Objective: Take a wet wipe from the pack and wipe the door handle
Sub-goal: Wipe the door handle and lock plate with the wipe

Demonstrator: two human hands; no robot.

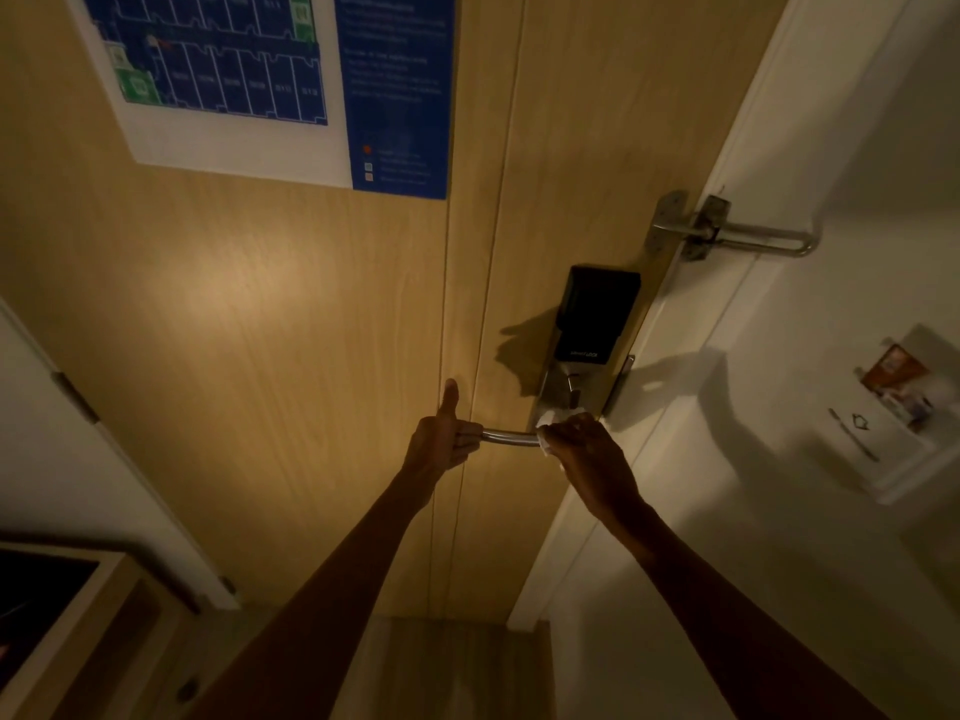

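Up top, a floor-plan poster [218, 75] in blue and white is fixed to the pale wooden door [260, 314], with a blue panel of small text [397, 90] along its right side, too blurred to read. Over on the right edge of the door sits a black electronic lock unit [595, 314], and above it a metal swing-bar guard [737, 236] bridges across to the white frame [727, 163]. On the white wall further right hangs a small holder with an orange card [893, 371] in it.

The left hand [440, 443] grips the door handle's [511, 437] free end; the right hand [587, 449] presses a wet wipe [546, 443] at its base.
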